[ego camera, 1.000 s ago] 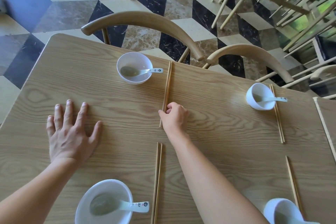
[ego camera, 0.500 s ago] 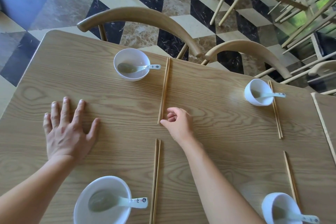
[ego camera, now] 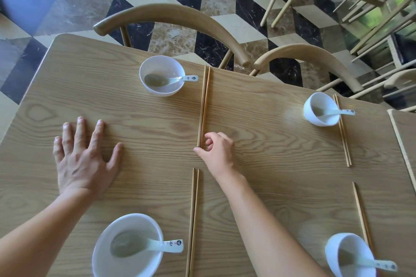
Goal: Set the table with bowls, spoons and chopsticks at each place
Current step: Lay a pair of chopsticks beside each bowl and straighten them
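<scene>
Four white bowls stand on the wooden table (ego camera: 270, 153), each with a white spoon in it and a pair of wooden chopsticks to its right. My right hand (ego camera: 217, 153) rests by the near end of the far-left chopsticks (ego camera: 204, 101), fingers loosely curled and holding nothing, thumb tip right at their ends. My left hand (ego camera: 83, 159) lies flat on the table, fingers spread. The far-left bowl (ego camera: 157, 65) holds a spoon (ego camera: 180, 78). The other bowls are at far right (ego camera: 319, 105), near left (ego camera: 108, 245) and near right (ego camera: 351, 245).
Two curved wooden chair backs (ego camera: 171, 13) (ego camera: 310, 54) stand at the table's far edge. A second table (ego camera: 405, 132) adjoins on the right. More wooden chairs are stacked at the top right over a checkered tile floor.
My right hand has come off the far-left chopsticks and drawn back slightly toward me; the pair now lies free on the table. My left hand has stayed flat.
</scene>
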Tool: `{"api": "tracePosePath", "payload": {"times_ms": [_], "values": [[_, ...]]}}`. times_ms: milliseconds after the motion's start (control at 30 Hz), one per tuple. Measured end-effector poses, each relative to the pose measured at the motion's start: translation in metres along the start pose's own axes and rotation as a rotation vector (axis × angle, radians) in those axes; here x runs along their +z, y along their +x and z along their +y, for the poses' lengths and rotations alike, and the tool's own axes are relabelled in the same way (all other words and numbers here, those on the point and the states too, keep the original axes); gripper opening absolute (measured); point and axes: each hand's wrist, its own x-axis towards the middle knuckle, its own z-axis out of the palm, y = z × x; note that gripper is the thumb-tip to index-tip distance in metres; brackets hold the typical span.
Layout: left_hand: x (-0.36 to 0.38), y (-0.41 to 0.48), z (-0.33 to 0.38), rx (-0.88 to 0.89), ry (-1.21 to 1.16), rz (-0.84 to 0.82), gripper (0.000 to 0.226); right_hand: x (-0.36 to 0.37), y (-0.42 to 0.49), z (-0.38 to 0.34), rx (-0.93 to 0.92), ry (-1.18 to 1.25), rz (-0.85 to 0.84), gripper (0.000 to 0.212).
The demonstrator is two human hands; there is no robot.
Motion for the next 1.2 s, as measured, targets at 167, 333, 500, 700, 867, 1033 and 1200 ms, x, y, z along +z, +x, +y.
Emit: {"api": "tracePosePath", "payload": {"times_ms": [167,333,500,700,867,1033,1200], "values": [[0.0,0.0,0.001,-0.002,-0.004,-0.001,0.081,-0.004,-0.003,0.0,0.017,0.03,-0.014,0.043],[-0.001,-0.001,0.001,-0.003,-0.008,-0.004,0.081,-0.01,-0.044,0.007,0.136,0.016,0.04,0.024],[-0.002,-0.001,0.002,-0.006,-0.011,-0.008,0.081,0.001,-0.101,0.0,0.233,0.052,0.003,0.023],[-0.002,-0.001,0.001,0.001,-0.016,-0.002,0.081,0.008,-0.112,-0.01,0.24,-0.024,-0.04,0.029],[-0.002,-0.001,0.001,0.002,-0.015,-0.004,0.081,0.007,-0.111,-0.01,0.22,-0.049,-0.05,0.018],[-0.002,-0.001,0.001,0.001,-0.015,-0.002,0.081,0.008,-0.111,-0.01,0.216,-0.048,-0.058,0.017],[-0.002,-0.001,0.002,0.001,-0.017,-0.003,0.081,0.009,-0.11,-0.008,0.218,-0.031,-0.053,0.015]]}}
